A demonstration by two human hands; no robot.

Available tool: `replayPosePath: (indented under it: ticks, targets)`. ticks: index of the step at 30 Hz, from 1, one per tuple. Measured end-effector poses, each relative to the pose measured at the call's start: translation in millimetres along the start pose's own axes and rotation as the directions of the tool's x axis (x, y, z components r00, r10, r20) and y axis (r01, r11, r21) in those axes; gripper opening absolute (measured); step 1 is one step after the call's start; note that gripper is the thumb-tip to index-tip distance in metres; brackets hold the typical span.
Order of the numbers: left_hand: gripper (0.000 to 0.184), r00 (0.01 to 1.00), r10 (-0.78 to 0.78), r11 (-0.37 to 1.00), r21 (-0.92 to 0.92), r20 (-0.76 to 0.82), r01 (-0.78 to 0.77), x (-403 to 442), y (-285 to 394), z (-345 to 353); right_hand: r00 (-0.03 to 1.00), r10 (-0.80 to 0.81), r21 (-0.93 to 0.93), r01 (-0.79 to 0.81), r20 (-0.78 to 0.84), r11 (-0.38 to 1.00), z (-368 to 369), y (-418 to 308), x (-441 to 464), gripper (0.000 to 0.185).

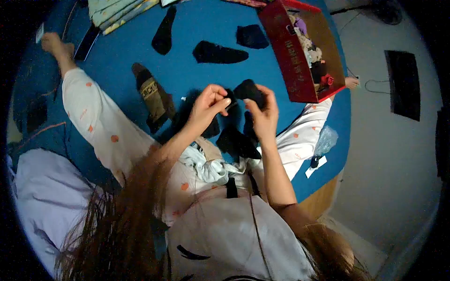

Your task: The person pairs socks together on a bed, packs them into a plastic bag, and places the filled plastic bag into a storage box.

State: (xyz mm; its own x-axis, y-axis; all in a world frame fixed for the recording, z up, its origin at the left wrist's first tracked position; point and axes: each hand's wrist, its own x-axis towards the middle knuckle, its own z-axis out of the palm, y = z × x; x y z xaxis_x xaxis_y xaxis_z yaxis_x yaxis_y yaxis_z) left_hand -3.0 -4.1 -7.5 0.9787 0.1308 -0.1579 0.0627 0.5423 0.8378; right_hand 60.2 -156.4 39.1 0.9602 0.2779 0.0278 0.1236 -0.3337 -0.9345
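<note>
Near the middle of the view, my left hand [211, 104] pinches one part of a dark cloth item, probably a sock. My right hand [263, 110] grips a black sock [248, 91], its fingers wrapped round the edge. Whether the two dark pieces are joined cannot be made out. Below my hands lie more black socks [236, 143] on the blue sheet between the legs. A brown and black sock with a lettered band [152, 96] lies to the left. Further up are a long black sock [164, 33], a wide black one [218, 52] and a dark navy one [252, 36].
A red box [293, 61] holding small cloth items stands at the upper right, by the right leg. Folded patterned cloth [119, 14] lies at the top left. White and beige cloth [208, 164] is in the lap. A clear plastic bag [326, 140] lies right of the right leg.
</note>
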Motion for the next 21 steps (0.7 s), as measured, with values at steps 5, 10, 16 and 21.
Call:
replayPosePath:
  ticks: [5,10,16,21]
  targets:
    - [0.018,0.990,-0.089,0.992,0.104,0.110,0.077,6.3,-10.9,-16.0,0.969,-0.001,0.079,0.021,-0.246,0.997,-84.6,-23.7,45.7,0.050]
    - [0.020,0.984,-0.139,0.975,0.188,0.109,0.117,14.1,-11.8,-22.4,0.828,-0.143,0.166,0.273,-0.543,0.948,-141.4,-18.9,63.3,0.056]
    - [0.016,0.989,-0.147,0.962,0.234,0.020,0.138,17.8,-17.8,-32.9,0.740,-0.154,0.065,0.258,-0.654,0.964,-162.5,7.3,26.8,0.039]
    - [0.022,0.986,-0.149,0.949,0.268,-0.080,0.165,18.7,-23.2,-49.6,0.754,-0.024,0.129,0.144,-0.656,0.981,-157.7,33.9,1.4,0.022]
